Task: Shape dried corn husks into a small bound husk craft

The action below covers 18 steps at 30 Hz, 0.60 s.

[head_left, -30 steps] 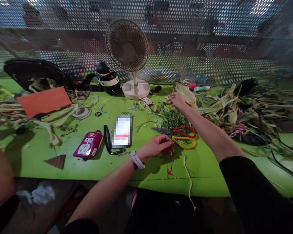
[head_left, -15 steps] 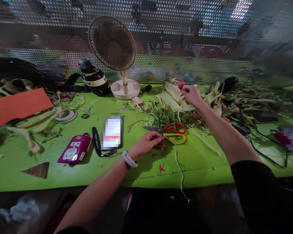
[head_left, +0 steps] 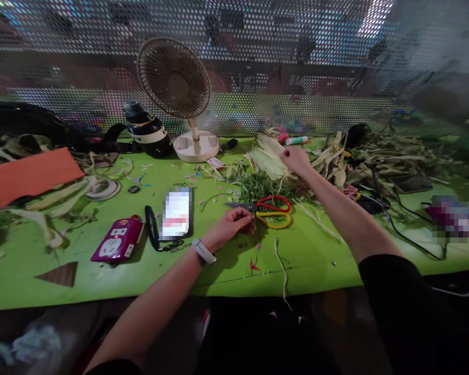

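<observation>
My left hand (head_left: 234, 225) hovers low over the green table, thumb and fingers pinched together; anything between them is too small to make out. Just beyond it lies a pair of scissors (head_left: 272, 212) with one red and one yellow handle. Farther out, my right hand (head_left: 296, 159) has its fingers closed at the right edge of a pale corn husk (head_left: 269, 160), which lies on a pile. Shredded green strips (head_left: 260, 185) spread between the husk and the scissors. A thin pale strip (head_left: 283, 268) hangs over the table's front edge.
A beige fan (head_left: 197, 146) and a black bottle (head_left: 150, 136) stand at the back. Left of my hand are a phone (head_left: 175, 216) and a purple power socket (head_left: 118, 240). Dry husks (head_left: 398, 156) and black cables (head_left: 410, 234) lie at right. Behind rises a perforated metal panel (head_left: 258, 67).
The view has shifted slightly. My right hand's fingers have curled in more at the husk's edge. My left hand keeps its pinch beside the scissors.
</observation>
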Each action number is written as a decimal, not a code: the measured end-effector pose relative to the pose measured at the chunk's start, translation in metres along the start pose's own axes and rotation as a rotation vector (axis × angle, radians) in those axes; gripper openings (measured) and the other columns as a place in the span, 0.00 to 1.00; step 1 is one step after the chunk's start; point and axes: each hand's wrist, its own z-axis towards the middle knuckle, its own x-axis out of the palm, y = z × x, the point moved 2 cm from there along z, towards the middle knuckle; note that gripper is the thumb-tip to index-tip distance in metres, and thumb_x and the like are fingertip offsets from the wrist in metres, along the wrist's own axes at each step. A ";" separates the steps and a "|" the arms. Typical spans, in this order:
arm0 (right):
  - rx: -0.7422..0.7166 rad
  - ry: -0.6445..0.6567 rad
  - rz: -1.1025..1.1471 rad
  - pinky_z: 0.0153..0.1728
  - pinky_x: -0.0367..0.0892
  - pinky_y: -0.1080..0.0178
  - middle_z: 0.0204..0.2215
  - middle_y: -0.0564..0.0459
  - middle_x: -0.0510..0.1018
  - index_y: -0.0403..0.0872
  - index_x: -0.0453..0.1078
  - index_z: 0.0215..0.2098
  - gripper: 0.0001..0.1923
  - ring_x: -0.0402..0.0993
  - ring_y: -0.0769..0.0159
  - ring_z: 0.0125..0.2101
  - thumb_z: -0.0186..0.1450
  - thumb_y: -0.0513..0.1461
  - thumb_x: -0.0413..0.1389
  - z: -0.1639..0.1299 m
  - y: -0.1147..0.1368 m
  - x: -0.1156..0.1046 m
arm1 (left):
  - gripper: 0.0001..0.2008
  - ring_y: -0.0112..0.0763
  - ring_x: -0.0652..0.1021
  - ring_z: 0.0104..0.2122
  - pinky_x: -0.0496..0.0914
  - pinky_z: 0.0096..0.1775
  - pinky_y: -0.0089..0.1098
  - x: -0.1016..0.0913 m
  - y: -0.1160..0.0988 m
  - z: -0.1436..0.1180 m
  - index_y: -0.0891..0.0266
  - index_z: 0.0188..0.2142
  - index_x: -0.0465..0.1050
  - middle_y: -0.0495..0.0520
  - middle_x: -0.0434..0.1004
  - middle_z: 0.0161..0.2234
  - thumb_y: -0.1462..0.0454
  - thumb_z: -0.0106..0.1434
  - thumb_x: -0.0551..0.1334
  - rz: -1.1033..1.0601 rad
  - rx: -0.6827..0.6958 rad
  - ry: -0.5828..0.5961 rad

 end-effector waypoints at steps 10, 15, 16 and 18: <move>-0.126 0.076 -0.147 0.51 0.65 0.51 0.50 0.35 0.78 0.42 0.76 0.48 0.16 0.73 0.45 0.51 0.62 0.37 0.56 -0.027 0.011 0.016 | 0.19 0.23 0.77 0.25 0.74 0.33 0.27 0.000 -0.010 0.002 0.64 0.31 0.72 0.47 0.77 0.26 0.54 0.49 0.74 -0.046 0.093 -0.089; 0.042 0.006 0.094 0.43 0.68 0.56 0.40 0.39 0.82 0.43 0.78 0.37 0.13 0.77 0.49 0.43 0.64 0.36 0.51 -0.011 -0.003 0.007 | 0.13 0.23 0.76 0.26 0.75 0.35 0.29 0.002 -0.027 -0.002 0.64 0.30 0.73 0.49 0.77 0.26 0.57 0.54 0.71 0.011 0.096 -0.103; 0.068 -0.018 0.179 0.42 0.68 0.57 0.38 0.40 0.82 0.43 0.78 0.35 0.12 0.76 0.50 0.42 0.63 0.36 0.52 -0.008 -0.008 0.005 | 0.12 0.24 0.77 0.26 0.75 0.35 0.29 0.004 -0.033 -0.001 0.64 0.30 0.73 0.49 0.77 0.27 0.59 0.55 0.71 0.023 0.093 -0.098; 0.092 -0.053 0.301 0.41 0.67 0.58 0.34 0.42 0.82 0.42 0.78 0.31 0.10 0.76 0.53 0.38 0.61 0.36 0.53 -0.005 -0.015 0.002 | 0.08 0.25 0.78 0.28 0.75 0.34 0.28 0.009 -0.044 0.008 0.64 0.31 0.74 0.51 0.78 0.28 0.62 0.58 0.69 0.027 0.083 -0.098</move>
